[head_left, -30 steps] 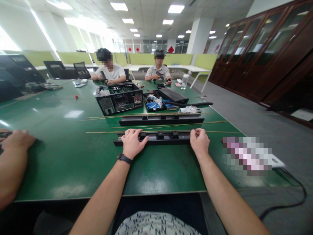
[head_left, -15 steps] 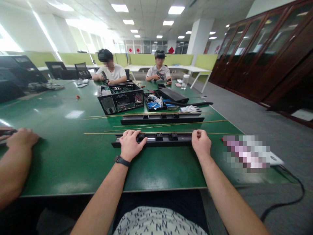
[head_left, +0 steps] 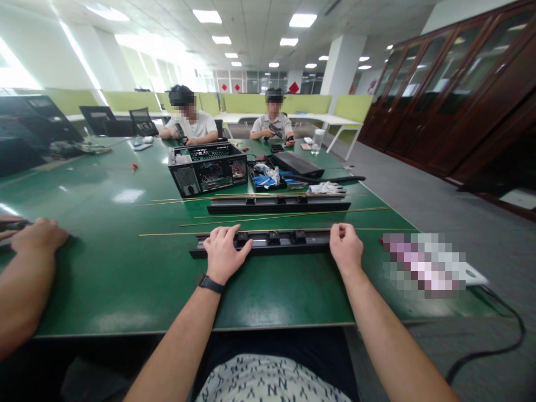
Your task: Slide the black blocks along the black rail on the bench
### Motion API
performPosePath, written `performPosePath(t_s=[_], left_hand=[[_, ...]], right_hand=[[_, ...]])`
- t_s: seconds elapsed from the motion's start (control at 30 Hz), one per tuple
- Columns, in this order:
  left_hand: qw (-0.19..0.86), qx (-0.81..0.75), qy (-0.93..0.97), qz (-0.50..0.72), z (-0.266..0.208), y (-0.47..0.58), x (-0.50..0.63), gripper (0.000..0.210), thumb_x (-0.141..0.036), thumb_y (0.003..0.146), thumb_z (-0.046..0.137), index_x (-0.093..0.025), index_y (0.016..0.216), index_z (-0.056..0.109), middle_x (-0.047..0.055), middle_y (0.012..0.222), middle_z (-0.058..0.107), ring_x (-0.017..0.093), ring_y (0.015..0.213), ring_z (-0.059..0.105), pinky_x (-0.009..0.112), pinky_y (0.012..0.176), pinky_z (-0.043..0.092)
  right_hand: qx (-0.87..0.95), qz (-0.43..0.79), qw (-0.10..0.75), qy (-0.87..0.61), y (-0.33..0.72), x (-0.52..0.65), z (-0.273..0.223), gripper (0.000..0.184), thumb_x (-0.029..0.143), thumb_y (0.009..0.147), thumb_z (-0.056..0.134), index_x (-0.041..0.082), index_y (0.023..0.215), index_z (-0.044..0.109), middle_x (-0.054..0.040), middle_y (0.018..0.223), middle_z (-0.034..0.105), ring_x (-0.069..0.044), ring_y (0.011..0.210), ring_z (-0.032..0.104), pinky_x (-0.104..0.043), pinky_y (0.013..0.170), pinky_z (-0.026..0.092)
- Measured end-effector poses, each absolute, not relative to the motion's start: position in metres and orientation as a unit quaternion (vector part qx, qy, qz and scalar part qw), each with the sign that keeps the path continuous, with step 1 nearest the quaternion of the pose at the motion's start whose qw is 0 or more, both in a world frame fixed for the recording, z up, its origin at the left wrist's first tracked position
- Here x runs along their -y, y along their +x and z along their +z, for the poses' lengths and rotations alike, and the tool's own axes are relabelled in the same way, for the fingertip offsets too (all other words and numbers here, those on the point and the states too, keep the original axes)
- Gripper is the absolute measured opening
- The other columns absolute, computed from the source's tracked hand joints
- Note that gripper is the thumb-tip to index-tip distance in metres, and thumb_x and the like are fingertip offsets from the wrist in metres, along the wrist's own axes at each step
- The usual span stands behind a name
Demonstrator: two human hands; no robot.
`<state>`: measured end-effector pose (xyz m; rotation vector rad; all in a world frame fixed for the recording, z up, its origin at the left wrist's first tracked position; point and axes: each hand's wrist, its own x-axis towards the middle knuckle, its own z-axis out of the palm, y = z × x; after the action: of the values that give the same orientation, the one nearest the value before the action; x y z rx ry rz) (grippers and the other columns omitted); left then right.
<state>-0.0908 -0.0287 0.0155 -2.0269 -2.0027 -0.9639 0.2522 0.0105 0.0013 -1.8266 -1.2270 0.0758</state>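
In front of me lies a long black rail [head_left: 285,247] with several small black blocks [head_left: 298,237] along its channel. My left hand [head_left: 224,248] rests over the rail's left part, fingers spread and thumb beside the leftmost block. A thin brass-coloured rod [head_left: 167,234] runs along the rail's far side and sticks out past both ends. At the right end of the rail, my right hand [head_left: 346,243] is closed in a pinch around this rod. The fingertips hide the exact gripping point.
Beyond lie loose rods [head_left: 234,218] and a second black rail [head_left: 278,206]. Farther back are an open computer case [head_left: 209,170], a tray of gloves [head_left: 268,177] and a black box [head_left: 297,163]. A co-worker's arm [head_left: 33,262] is at left; two people sit opposite. A pixelated item [head_left: 422,265] lies right.
The left end of the near rail and of its rod has swung slightly towards me, with my left hand moving along. My right hand keeps its pinch in nearly the same place.
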Motion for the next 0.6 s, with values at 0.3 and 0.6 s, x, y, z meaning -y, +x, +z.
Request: performPosePath(t_s=[0.3, 0.6], left_hand=[[0.062, 0.655, -0.666, -0.35, 0.0107, -0.0918, 0.0244, 0.037, -0.048, 0.087, 0.073, -0.025, 0.115, 0.068, 0.011, 0.122, 0.073, 0.035, 0.125, 0.057, 0.052, 0.101, 0.042], [0.071, 0.649, -0.658, -0.375, 0.0094, -0.0899, 0.0248, 0.039, -0.045, 0.086, 0.072, -0.025, 0.12, 0.068, 0.011, 0.128, 0.069, 0.035, 0.128, 0.056, 0.054, 0.107, 0.038]], right_hand=[[0.486, 0.036, 0.45, -0.749, 0.2529, -0.0119, 0.001, 0.047, 0.058, 0.093, 0.044, 0.019, 0.103, 0.068, -0.0124, 0.091, 0.074, -0.026, 0.088, 0.065, -0.037, 0.086, 0.048], [0.491, 0.033, 0.452, -0.744, 0.2531, -0.0119, 0.0006, 0.048, 0.057, 0.094, 0.042, 0.018, 0.104, 0.068, -0.0124, 0.091, 0.073, -0.026, 0.088, 0.065, -0.038, 0.086, 0.048]])
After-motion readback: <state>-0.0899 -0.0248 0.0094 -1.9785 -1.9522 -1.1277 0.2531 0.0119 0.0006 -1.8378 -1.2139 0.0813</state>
